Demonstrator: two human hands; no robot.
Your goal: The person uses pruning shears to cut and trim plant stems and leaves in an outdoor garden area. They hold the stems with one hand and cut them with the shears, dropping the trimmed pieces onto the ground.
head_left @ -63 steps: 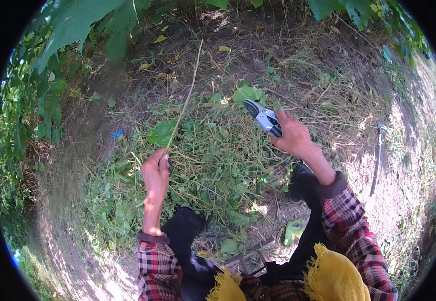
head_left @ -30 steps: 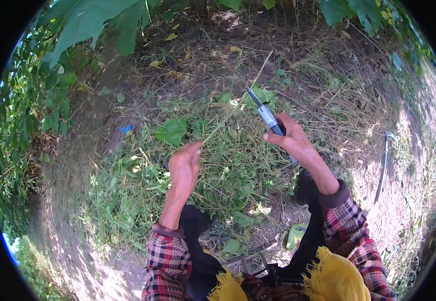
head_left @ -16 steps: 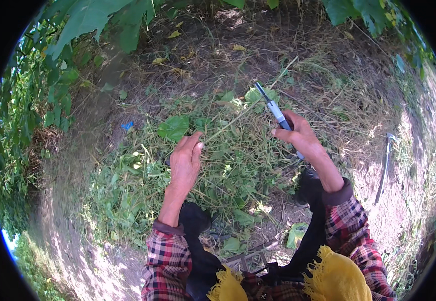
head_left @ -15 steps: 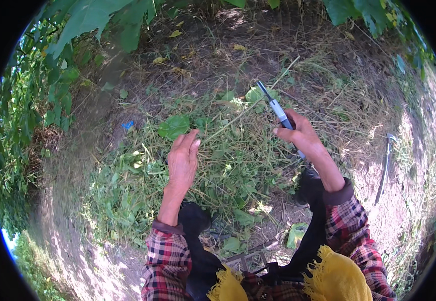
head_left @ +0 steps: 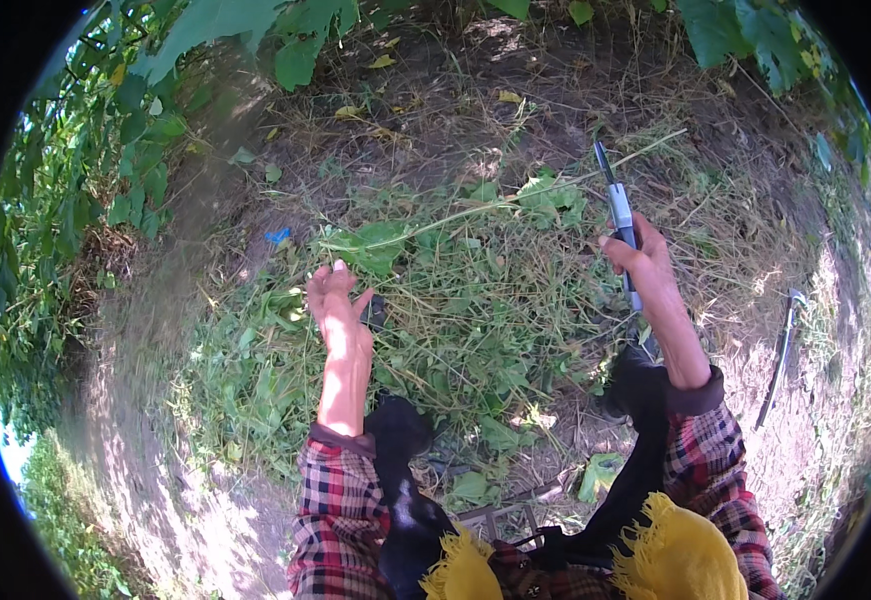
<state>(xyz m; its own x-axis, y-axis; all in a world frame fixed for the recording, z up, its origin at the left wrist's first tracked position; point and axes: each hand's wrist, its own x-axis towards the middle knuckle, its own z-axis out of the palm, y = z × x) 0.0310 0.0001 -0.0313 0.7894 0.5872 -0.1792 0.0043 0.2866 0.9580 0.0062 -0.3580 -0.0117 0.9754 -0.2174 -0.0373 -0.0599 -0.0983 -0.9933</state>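
The stem (head_left: 515,196) lies across the pile of cut greens (head_left: 435,320), thin, light and bendy, so we'd pinch it low. Our left hand (head_left: 338,305) hangs loose above it; our right hand (head_left: 643,268) grips the shears (head_left: 617,205).

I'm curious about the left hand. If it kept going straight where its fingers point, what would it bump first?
Probably the thin stem with the big green leaf, just beyond the left hand; depth is unclear.

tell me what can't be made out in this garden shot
Head view:
- Pruning shears: the handles are hidden inside the right hand.
- Left hand: seen edge-on, so whether it pinches the thin stem is unclear.
- Long dark tool on the ground: too small and rim-bent to identify.
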